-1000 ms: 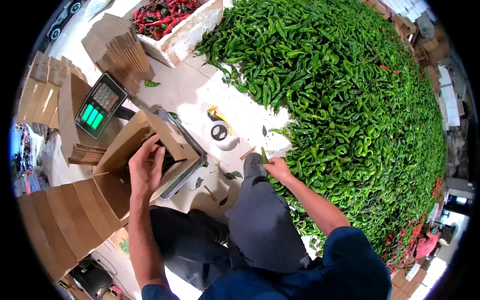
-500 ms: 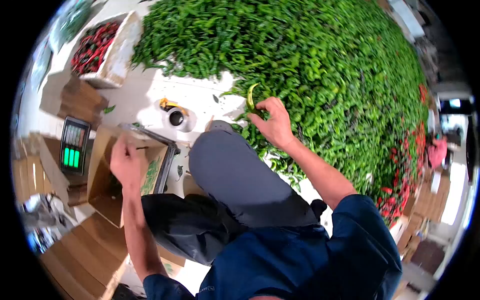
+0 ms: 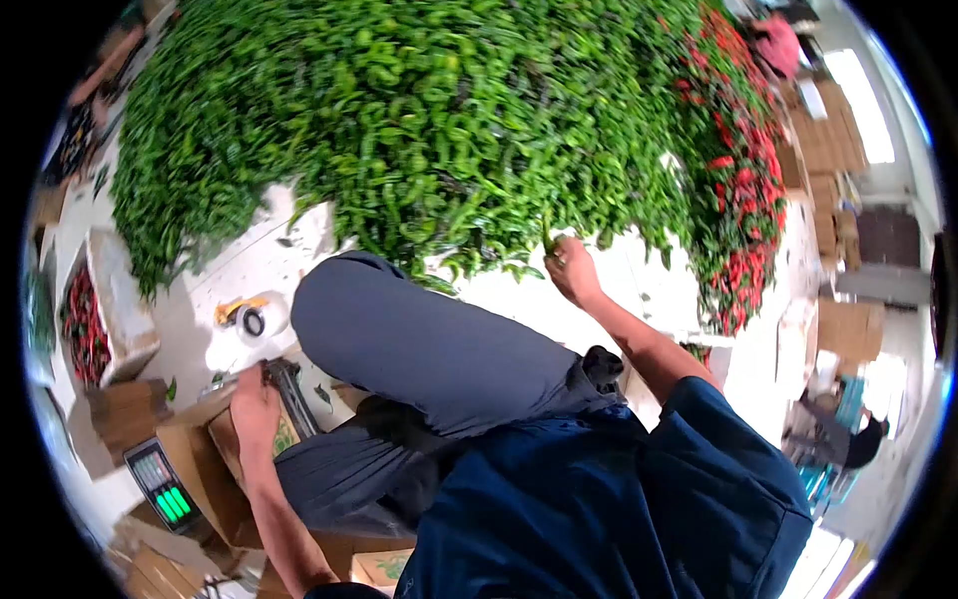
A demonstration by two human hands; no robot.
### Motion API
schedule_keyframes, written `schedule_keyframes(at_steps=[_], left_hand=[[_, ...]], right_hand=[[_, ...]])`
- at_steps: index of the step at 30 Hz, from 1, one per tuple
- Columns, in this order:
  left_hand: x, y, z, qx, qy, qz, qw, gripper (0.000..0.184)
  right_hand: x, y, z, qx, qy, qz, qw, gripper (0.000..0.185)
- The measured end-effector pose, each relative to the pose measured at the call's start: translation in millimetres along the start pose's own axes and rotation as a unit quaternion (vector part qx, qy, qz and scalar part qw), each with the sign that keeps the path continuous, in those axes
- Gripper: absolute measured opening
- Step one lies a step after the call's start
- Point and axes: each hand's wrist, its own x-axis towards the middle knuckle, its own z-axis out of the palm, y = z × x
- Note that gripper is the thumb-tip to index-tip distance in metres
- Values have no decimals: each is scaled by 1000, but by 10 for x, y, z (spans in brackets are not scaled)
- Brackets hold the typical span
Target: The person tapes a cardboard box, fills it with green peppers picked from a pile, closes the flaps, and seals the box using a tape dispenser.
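Note:
At the near edge of a large heap of green chili peppers (image 3: pixel 429 130), my right hand (image 3: pixel 572 272) is closed in a pinch. A green chili pepper (image 3: pixel 548 236) sticks up from its fingertips. My left hand (image 3: pixel 256 407) is over the rim of an open cardboard box (image 3: pixel 190 439) on the left, beside a dark frame edge (image 3: pixel 294 397). Its fingers point away from me and are too indistinct to show whether they hold anything. The inside of the box is mostly hidden by my forearm.
Red peppers (image 3: pixel 743 200) lie along the heap's right side. A white foam box (image 3: pixel 125 299) holds red peppers at left. A scale with a green display (image 3: pixel 165 489) stands beside the cardboard box. A white tape roll (image 3: pixel 251 321) lies on the floor. Other people are in the background.
My view has turned right, so the heap and boxes sit further left. My right hand has shifted from a yellow-green pepper held up to the heap's near edge. My left hand is at the box rim.

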Motion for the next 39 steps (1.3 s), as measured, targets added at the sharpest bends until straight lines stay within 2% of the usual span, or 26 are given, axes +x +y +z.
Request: schedule_keyframes(at_steps=[2, 4, 6, 8, 9, 10, 11, 13, 14, 15, 16, 18, 19, 20, 21, 23, 24, 27, 30, 34, 36, 39], left_hand=[[92, -139, 166, 63, -227, -37, 971, 27], [108, -250, 300, -10, -268, -44, 962, 24], [162, -192, 287, -53, -299, -72, 950, 25], [131, -347, 406, -27, -244, -21, 969, 30], [105, -593, 527, 0, -242, -26, 970, 33], [125, -835, 644, 27, -237, -33, 971, 36], [197, -315, 417, 3, -301, -111, 947, 41], [335, -284, 455, 46, -302, -84, 948, 41], [336, -372, 494, 68, -301, -81, 948, 42], [358, -552, 597, 37, -281, -92, 955, 42], [402, -572, 616, 31, -285, -104, 952, 42], [501, -235, 543, 71, -302, -149, 939, 41], [496, 15, 469, 67, -289, -166, 940, 48], [458, -413, 666, 69, -229, -7, 971, 50], [419, -838, 861, 94, -147, 151, 973, 53], [333, -585, 853, 72, -210, 5, 975, 53], [262, -468, 860, 58, -222, -40, 972, 54], [103, -185, 834, 25, -236, -125, 963, 54], [-101, -38, 777, -22, -225, -166, 960, 55], [-334, 104, 585, -105, -189, -203, 955, 56], [-355, 175, 491, -171, -148, -203, 953, 56], [-252, 260, 411, -299, -66, -158, 939, 57]], right_hand=[[-572, 597, -249, 12, 5, 153, 988, 28], [-1253, 1402, -365, -32, 44, 235, 971, 28], [-1819, 1687, -729, -71, 39, 378, 922, 28], [-2375, 2075, -1033, -96, 59, 409, 906, 30], [-2591, 2235, -1163, -135, 65, 454, 878, 27], [-2767, 2409, -1305, -172, 71, 495, 849, 25], [-2985, 2701, -1414, -217, 73, 530, 817, 28], [-3331, 3104, -1659, -252, 3, 653, 714, 39], [-3135, 2894, -1806, -298, 26, 696, 653, 44], [-3188, 3031, -1739, -340, 60, 638, 688, 44], [-3031, 2953, -1673, -297, 95, 581, 752, 46], [-2618, 2999, -1248, -209, 102, 414, 880, 52], [-2277, 2810, -1038, -116, 56, 394, 910, 56], [-1882, 2570, -805, -21, 9, 369, 929, 61], [-1623, 2561, -329, 68, -23, 326, 943, 73], [-946, 1998, 229, 172, -166, 303, 923, 84], [-596, 1501, 228, 265, -235, 335, 873, 86], [-39, 926, 624, 318, -344, 284, 837, 95], [214, 519, 685, 336, -360, 311, 813, 94], [385, 549, 1051, 329, -365, 349, 798, 95], [483, 523, 1195, 345, -362, 364, 786, 98], [594, 176, 1199, 417, -373, 318, 766, 110]])
